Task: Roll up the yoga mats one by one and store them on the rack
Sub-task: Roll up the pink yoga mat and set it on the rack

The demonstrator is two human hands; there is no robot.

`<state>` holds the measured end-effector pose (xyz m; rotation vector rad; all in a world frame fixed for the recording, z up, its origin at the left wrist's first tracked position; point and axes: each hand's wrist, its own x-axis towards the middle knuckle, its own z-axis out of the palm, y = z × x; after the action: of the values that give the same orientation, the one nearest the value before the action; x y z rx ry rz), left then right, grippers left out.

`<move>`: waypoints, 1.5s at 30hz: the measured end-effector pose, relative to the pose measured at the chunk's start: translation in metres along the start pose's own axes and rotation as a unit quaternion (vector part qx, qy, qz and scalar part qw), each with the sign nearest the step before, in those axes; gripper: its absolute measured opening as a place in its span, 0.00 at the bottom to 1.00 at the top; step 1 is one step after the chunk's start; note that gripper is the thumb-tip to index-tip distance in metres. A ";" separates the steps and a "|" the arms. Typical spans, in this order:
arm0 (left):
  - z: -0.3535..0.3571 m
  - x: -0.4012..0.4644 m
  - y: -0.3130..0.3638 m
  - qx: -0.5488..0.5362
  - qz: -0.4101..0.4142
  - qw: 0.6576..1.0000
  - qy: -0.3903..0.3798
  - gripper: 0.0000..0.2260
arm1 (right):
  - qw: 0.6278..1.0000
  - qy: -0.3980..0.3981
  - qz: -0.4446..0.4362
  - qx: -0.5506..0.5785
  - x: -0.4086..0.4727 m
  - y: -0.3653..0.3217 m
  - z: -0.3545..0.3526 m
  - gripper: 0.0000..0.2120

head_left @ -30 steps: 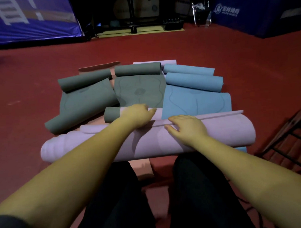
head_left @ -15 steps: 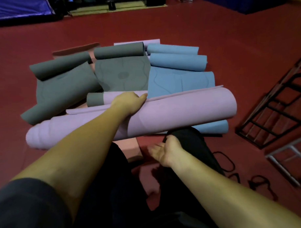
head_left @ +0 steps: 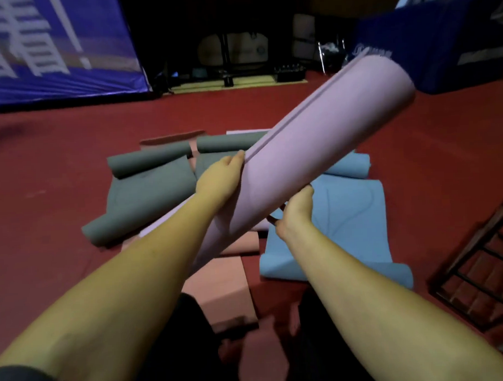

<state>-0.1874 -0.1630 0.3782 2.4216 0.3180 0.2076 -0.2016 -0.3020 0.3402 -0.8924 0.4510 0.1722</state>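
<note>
head view, looking down past both bare forearms. rolled pink mat (head_left: 306,160) is held up off the floor, tilted, far end raised up-right toward the blue padding (head_left: 444,41), near end low by the left forearm. loose outer edge of the roll runs as a ridge along its upper-left side.

left hand (head_left: 220,181) sits on the left side of the roll, arm stretched forward, wrist about straight, fingers curved over the mat with the fingertips at the ridge of the loose edge, so it grips the roll. right hand (head_left: 295,210) is under the roll from the right, arm also stretched forward, palm up against the underside, fingers wrapped out of sight beneath the mat, thumb side pressed to it; it holds the roll from below. exact curl of the hidden fingers can't be told.

below on the red floor (head_left: 45,197): grey mats (head_left: 150,191) part rolled at left, blue mats (head_left: 350,206) part unrolled at right, a salmon mat (head_left: 219,288) flat near the person's dark trousers (head_left: 176,344). dark metal rack (head_left: 481,267) lies at the right edge, well apart from the lifted roll. blue banner (head_left: 54,49) with white print at top left, dark gear in the back, too dim to name.
</note>
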 end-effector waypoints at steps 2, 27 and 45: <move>-0.012 -0.005 0.014 -0.093 0.011 0.996 -0.001 0.22 | 1.000 -0.009 -0.015 -0.025 0.003 -0.008 0.012 0.19; 0.042 -0.118 -0.077 -0.533 -0.157 0.831 0.024 0.26 | 0.951 -0.122 -0.083 -0.271 -0.022 0.049 -0.072 0.23; 0.021 -0.128 -0.039 -0.548 -0.016 0.832 0.082 0.23 | 0.935 -0.209 -0.166 -0.235 -0.041 -0.002 -0.040 0.12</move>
<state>-0.3116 -0.1827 0.3292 1.2522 0.2173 0.4410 -0.2498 -0.3325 0.3381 -1.3491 -0.1540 0.1560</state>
